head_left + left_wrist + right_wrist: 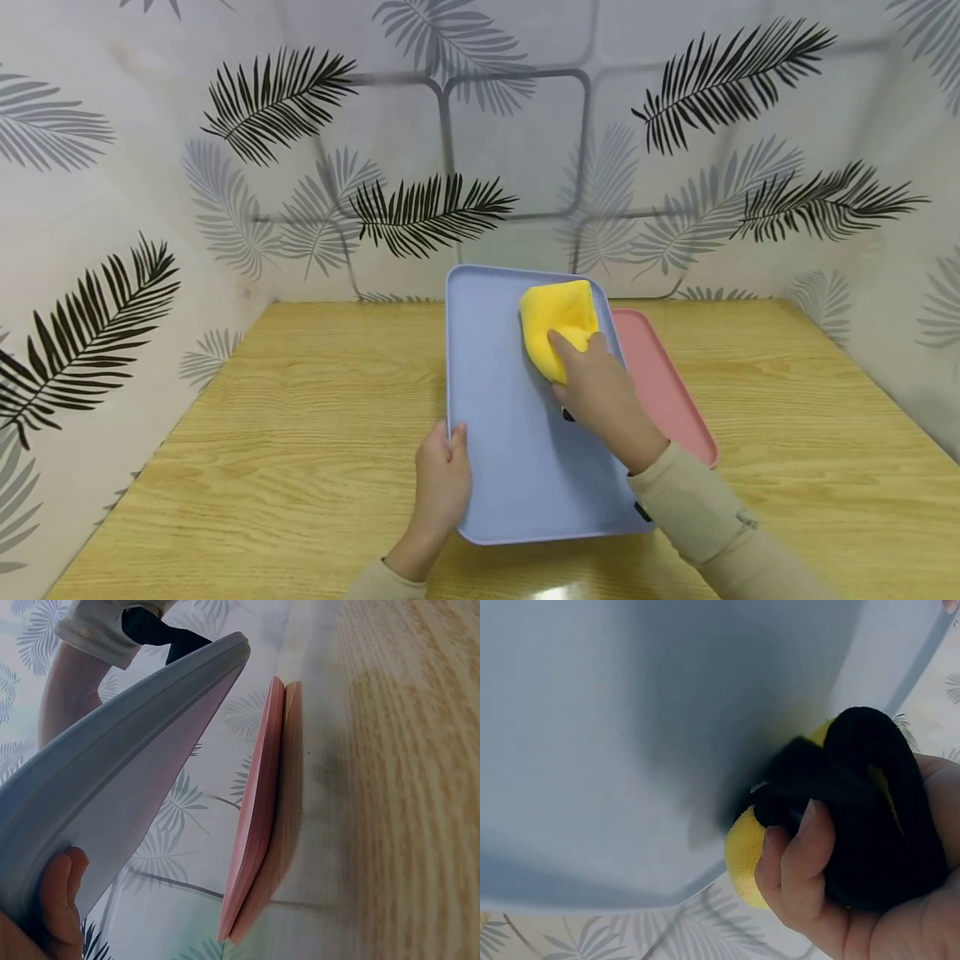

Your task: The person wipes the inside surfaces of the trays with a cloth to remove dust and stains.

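A light blue tray [510, 450] is tilted up off the table. My left hand [444, 477] grips its left edge, the thumb on the rim and, in the left wrist view, fingers [61, 889] curled against its underside. A bunched yellow cloth [557, 312] lies against the tray's upper right part. My right hand [600, 392] holds it there. In the right wrist view, fingers [806, 855] curl round black fabric [877, 855] bunched with the yellow cloth [744, 859].
A pink tray [667, 387] lies flat on the wooden table [330, 392], partly hidden behind the blue one. Leaf-patterned covering [502, 150] rises behind the table and along both sides.
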`<state>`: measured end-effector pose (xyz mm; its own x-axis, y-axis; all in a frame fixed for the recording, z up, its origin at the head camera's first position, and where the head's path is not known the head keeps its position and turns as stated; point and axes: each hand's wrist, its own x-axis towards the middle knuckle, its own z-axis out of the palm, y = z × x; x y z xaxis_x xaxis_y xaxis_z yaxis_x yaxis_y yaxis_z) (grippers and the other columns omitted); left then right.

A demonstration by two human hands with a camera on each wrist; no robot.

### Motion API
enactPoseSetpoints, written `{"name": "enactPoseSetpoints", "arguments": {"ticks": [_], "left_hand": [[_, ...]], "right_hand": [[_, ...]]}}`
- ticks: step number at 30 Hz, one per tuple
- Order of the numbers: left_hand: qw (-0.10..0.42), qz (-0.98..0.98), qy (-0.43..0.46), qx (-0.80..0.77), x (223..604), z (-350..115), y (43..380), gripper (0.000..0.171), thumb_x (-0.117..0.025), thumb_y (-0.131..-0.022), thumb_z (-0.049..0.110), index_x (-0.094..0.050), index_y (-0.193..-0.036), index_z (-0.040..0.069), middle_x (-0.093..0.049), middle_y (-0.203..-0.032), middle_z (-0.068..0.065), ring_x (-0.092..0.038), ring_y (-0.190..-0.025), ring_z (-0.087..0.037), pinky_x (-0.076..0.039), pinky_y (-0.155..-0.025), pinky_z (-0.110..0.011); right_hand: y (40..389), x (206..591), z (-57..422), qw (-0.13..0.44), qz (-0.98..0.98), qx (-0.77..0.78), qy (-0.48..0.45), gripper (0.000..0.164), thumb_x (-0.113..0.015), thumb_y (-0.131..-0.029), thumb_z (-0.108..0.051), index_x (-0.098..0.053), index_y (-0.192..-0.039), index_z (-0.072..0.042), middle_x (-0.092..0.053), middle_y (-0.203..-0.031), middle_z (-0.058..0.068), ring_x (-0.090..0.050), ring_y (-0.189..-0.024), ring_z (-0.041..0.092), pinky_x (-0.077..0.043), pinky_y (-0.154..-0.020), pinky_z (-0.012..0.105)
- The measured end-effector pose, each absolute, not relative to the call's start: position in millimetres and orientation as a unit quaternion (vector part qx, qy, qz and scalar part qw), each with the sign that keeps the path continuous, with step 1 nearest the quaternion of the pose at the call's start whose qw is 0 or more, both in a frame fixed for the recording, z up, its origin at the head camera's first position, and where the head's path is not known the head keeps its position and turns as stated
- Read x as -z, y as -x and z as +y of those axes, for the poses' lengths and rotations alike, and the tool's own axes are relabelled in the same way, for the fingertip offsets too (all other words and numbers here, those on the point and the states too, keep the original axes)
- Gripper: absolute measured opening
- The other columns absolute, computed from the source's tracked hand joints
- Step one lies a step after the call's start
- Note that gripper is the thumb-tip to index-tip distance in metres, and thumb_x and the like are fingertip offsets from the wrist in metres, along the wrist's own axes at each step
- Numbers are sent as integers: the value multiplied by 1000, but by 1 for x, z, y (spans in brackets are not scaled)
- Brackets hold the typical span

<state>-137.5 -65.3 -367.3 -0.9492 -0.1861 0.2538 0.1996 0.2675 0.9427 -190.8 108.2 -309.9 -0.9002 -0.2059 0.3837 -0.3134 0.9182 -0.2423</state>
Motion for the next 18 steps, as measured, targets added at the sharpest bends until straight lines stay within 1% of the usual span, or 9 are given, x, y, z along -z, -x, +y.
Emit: {"name": "enactPoseSetpoints", "arguments": {"ticks": [6,12,18], "left_hand": [[161,-777,6,608,368,-64,138,16,-43,-91,-1,-55,-91,-12,-45,-61,-5,-41,-53,-12,-38,-45,-24],[156,-776,7,611,369,-61,138,15,-44,-91,-1,-54,-86,-10,-41,-59,-3,-39,-52,-12,-36,-44,-24],[155,-774,21,613,369,-56,138,15,-44,-91,-1,-55,-85,-10,-44,-60,-5,-42,-54,-12,-37,-46,-24]], "right_hand": [[189,309,100,191,-957,-155,-152,52,-69,-74,-7,-51,-122,-5,-45,-96,30,-45,-52,28,-41,-46,37],[186,306,89,189,-958,-144,-164,53,-71,-73,-9,-51,-122,-6,-45,-97,30,-47,-53,29,-43,-48,38],[180,307,72,223,-946,-131,-197,54,-74,-71,-10,-53,-120,-6,-47,-96,30,-50,-56,31,-45,-48,38]]}}
